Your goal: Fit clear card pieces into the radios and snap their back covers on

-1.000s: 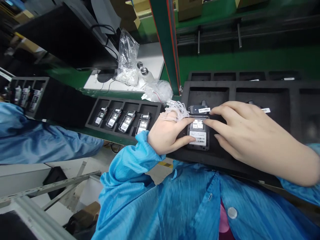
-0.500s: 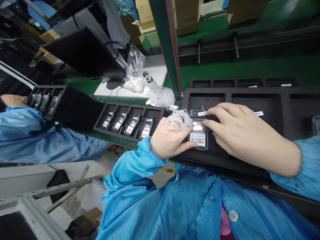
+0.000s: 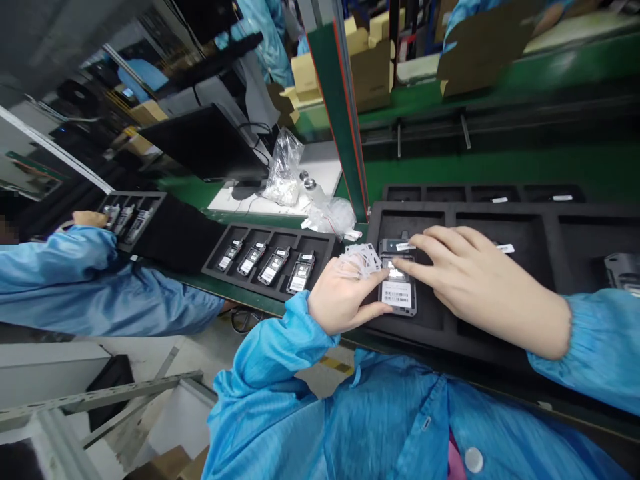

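A black handheld device point(image 3: 397, 280) with white barcode labels lies on its back in the left slot of a black foam tray point(image 3: 525, 230) in front of me. My left hand point(image 3: 343, 297) grips its left edge between thumb and forefinger and also holds a bunch of small white tags point(image 3: 361, 259) in its fingers. My right hand point(image 3: 470, 280) lies over the device's right side, with the forefinger pressing on the open area near its top. A small white label point(image 3: 405, 246) sits at the device's upper end.
A second black foam tray point(image 3: 273, 257) with several similar devices lies to the left on the green bench. A co-worker's blue sleeve point(image 3: 100, 287) reaches to a third tray point(image 3: 127, 213). Plastic bags point(image 3: 285, 170), a monitor point(image 3: 205, 143) and a green post point(image 3: 345, 113) stand behind.
The camera has tilted up and back, so more of the bench behind shows. Both hands stay on the device; my right forefinger has shifted slightly along its upper part.
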